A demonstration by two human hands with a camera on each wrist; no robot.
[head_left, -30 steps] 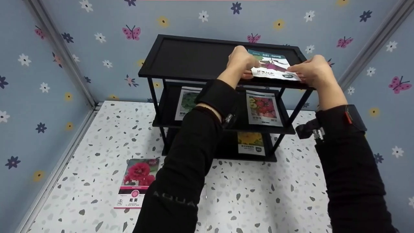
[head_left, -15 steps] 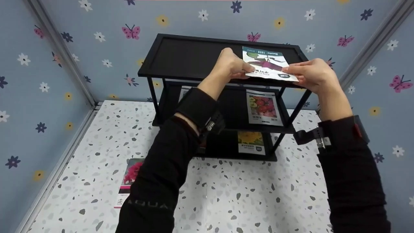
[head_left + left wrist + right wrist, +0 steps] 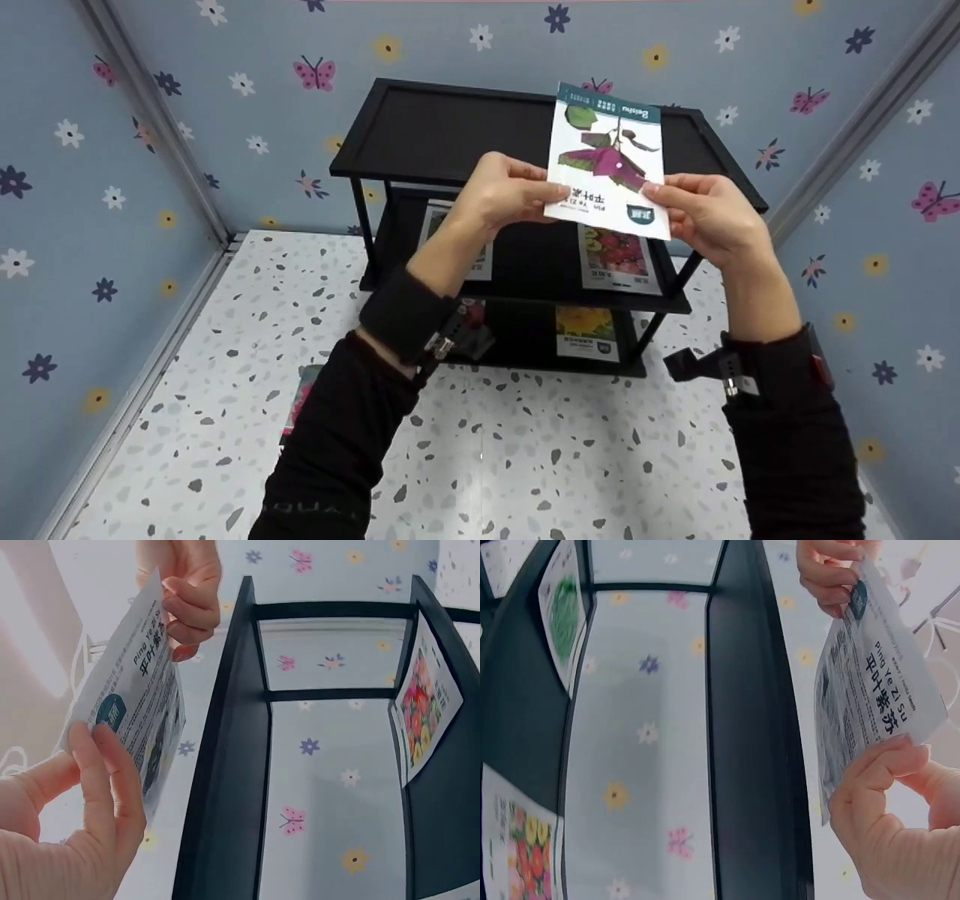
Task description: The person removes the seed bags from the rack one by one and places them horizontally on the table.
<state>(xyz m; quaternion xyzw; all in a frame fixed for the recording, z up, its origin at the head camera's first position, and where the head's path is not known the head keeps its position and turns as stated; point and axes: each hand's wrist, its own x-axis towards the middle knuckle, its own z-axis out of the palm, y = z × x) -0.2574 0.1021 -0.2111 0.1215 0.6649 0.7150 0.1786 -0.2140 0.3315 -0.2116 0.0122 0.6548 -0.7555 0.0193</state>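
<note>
A seed packet (image 3: 609,154) with a green top band and a purple-leaf picture is held up over the top shelf's front right. Its printed front faces the head camera, with the lettering upside down. My left hand (image 3: 510,191) pinches its lower left edge between thumb and fingers. On the opposite side, my right hand (image 3: 712,217) pinches the lower right edge. In the left wrist view, the packet (image 3: 131,690) stands at a slant beside the shelf, apart from it. The right wrist view shows my right thumb and fingers gripping the packet (image 3: 877,682) by its edge.
A black three-tier shelf (image 3: 450,127) stands against the flowered wall. Its middle tier bears a red-flower packet (image 3: 619,259) and another partly hidden packet (image 3: 481,262). Below lies a yellow-flower packet (image 3: 585,330). Behind my left sleeve, a pink-flower packet (image 3: 300,397) lies on the speckled floor.
Both hands have raised the seed packet from the top shelf and brought it nearer, tilting its front toward the head camera. My left hand has shifted left along its edge.
</note>
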